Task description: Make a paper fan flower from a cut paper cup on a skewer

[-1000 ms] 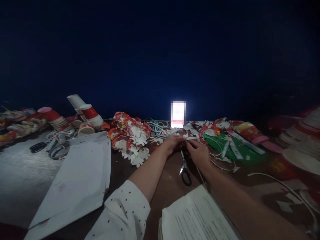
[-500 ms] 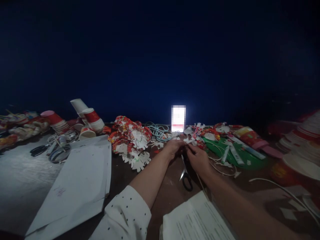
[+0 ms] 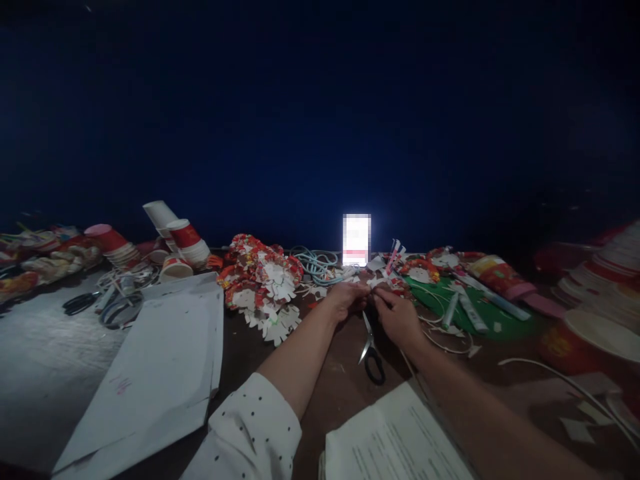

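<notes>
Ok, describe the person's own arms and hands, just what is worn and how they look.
The left arm is bare from the elbow down, with a white sleeve dotted with small dark spots pushed up to the elbow. The right arm is bare, with no sleeve in view. No rings or watch can be made out on either hand.

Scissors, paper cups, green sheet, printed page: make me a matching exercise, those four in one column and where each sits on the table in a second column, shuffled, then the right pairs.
Things:
1. scissors
2. paper cups
3. green sheet
4. printed page

Places:
A. far left, lying tipped over
B. nearest edge, bottom centre
C. right of both hands
D. just below the two hands

Pairs: 1-D, 2-A, 3-C, 4-B
</notes>
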Demonstrator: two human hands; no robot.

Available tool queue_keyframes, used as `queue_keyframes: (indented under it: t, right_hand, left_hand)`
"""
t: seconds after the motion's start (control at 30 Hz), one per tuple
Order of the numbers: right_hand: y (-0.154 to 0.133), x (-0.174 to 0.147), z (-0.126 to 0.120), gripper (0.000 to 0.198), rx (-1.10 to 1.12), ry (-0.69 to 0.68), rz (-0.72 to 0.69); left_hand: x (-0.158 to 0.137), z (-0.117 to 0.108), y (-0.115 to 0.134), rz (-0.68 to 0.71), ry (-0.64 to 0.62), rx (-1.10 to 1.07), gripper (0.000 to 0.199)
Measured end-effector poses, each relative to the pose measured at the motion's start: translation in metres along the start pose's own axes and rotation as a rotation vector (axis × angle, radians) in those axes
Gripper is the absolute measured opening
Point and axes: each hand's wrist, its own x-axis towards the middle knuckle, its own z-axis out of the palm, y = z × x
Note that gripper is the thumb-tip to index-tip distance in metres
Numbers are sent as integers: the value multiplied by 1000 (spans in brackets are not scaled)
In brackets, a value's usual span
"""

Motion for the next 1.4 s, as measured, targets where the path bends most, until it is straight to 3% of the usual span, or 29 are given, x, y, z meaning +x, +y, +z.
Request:
queue_keyframes:
  t: [0.3,0.47,0.8,1.07,1.2,1.4]
  right_hand:
    - [2,-1,0,39,-155,-19,-52]
    - [2,1,-2,39,-53,22,-53]
    - [-3,-3,-1,52,191,57,74]
    - [8,-4,4,42,-107,40,-85]
    - [14,-7,9,45,-246,-1,-92]
    - [12,-8,10,48,-316,1,-69]
  left_hand:
    - [1,-7,-1,-19,-85,5,12]
    - [-1,-5,-1,29,-108,-61,12]
    - [5,-1,-10,99,-199,-221,21]
    - [-4,7,-2,29,-72,-80,23]
    - [-1,10,-4,43,24,-22,20]
    - [1,13,-5,68,71,19,24]
